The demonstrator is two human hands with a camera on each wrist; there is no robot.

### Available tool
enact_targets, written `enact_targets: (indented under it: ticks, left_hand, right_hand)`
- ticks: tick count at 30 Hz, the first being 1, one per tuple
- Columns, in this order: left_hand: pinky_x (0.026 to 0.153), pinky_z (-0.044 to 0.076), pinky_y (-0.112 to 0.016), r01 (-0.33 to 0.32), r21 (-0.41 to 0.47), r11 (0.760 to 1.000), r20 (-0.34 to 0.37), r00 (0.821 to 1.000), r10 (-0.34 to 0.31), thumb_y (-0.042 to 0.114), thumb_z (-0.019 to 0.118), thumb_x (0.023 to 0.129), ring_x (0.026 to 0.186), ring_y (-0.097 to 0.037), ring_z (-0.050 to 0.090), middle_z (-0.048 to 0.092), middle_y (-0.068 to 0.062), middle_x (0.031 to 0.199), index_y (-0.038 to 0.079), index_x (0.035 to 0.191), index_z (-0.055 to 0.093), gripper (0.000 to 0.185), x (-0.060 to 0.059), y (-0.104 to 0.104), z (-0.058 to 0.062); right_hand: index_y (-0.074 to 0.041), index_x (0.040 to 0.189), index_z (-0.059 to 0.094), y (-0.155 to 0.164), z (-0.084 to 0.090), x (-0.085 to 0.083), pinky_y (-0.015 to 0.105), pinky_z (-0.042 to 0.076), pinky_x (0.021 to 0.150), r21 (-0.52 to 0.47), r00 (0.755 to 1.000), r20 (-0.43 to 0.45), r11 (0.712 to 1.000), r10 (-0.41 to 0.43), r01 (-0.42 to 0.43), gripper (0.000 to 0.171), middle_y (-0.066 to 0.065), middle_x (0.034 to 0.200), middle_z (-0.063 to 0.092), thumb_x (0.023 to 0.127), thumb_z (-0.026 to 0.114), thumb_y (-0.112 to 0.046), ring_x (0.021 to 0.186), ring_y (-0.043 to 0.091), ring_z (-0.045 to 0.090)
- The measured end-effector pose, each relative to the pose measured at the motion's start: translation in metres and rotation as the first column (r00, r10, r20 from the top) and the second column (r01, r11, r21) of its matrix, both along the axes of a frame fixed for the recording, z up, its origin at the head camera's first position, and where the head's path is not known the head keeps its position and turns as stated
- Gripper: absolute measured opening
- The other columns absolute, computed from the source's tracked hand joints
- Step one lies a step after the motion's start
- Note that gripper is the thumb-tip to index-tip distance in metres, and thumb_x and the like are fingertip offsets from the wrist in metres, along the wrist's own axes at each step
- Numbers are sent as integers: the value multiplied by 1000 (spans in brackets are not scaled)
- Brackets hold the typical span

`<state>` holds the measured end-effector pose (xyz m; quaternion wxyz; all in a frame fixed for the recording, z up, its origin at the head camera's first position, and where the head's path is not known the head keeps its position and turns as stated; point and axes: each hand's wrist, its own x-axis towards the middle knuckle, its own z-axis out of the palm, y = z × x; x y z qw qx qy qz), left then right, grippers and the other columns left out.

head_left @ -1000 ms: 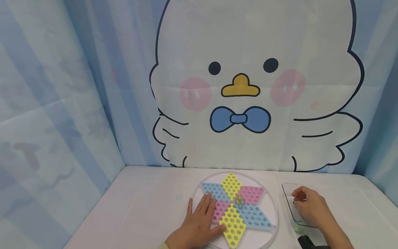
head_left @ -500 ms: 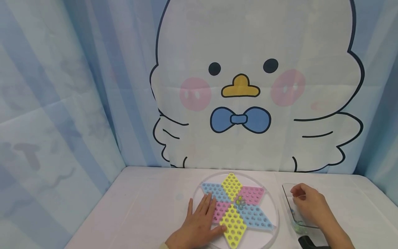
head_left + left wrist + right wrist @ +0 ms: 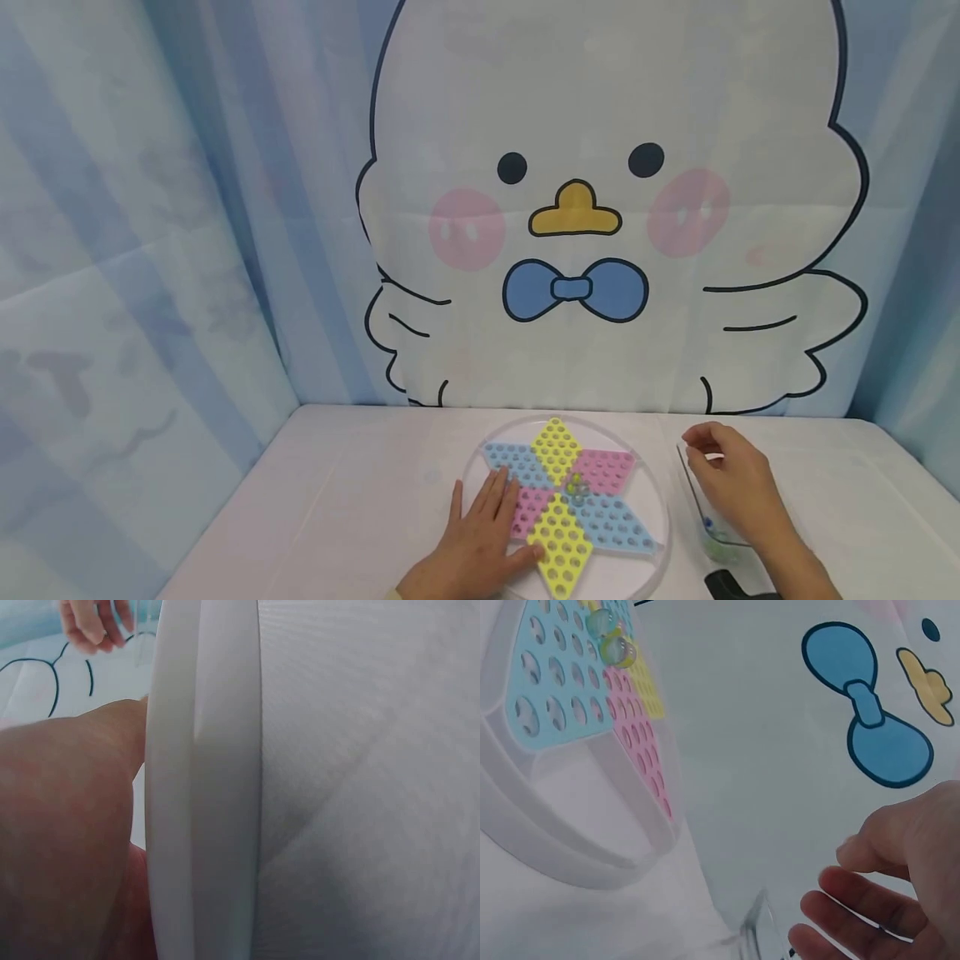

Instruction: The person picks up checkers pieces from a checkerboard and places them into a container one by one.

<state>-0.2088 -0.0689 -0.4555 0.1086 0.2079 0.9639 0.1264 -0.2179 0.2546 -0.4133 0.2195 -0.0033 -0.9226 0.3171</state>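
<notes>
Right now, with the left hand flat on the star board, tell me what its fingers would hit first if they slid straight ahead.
The left hand points up and right across the board. Its fingers would probably first meet the small cluster of marbles near the centre, though they may pass just beside it; depth is unclear.

1. Round clear plastic game board point(image 3: 660, 533) with a pastel star-shaped perforated insert: smooth, glossy.
2. Small glass marbles point(image 3: 613, 641): shiny (translucent).
3. Blue-and-white printed cloth backdrop point(image 3: 225, 208): matt, creased.

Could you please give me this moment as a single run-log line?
left hand: flat on star board | right hand: fingers curled above clear tray, contents unclear | marbles: at board centre
</notes>
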Motion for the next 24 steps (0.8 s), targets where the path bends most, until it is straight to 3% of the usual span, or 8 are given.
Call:
enact_targets:
  ticks: [3,7,14,24]
  left_hand:
    - [118,3,-67,0,4,1000,0,1000,0,78,36,89,156,-25,10,12,-7,168,12,158,22,97,-1,0,0]
    - [118,3,-67,-1,6,1000,1,1000,1,78,37,89,156,-25,11,12,-7,168,12,158,22,97,-1,0,-1]
    - [119,4,-67,-10,1,1000,7,1000,10,79,38,88,156,-24,11,13,-6,168,13,158,23,97,-2,0,-3]
    - [119,4,-67,-21,4,1000,12,1000,21,80,39,87,156,-24,13,13,-5,168,14,158,24,98,-2,1,-3]
  right_hand:
    - [-2,107,63,-7,0,-1,23,57,76,-4,999,-19,1000,28,-28,15,14,104,68,92,62,-6,99,30,65]
    - [-3,106,64,-17,1,-1,14,50,73,-4,998,-19,998,66,-66,15,11,102,68,91,63,-3,97,27,66]
    - [-3,105,64,-38,2,-2,29,57,78,-19,992,7,992,123,-123,15,9,102,67,91,63,-2,96,23,65]
    - [-7,103,64,-70,-8,-8,29,55,80,-77,976,91,978,200,-193,13,4,100,67,91,63,-3,95,15,63]
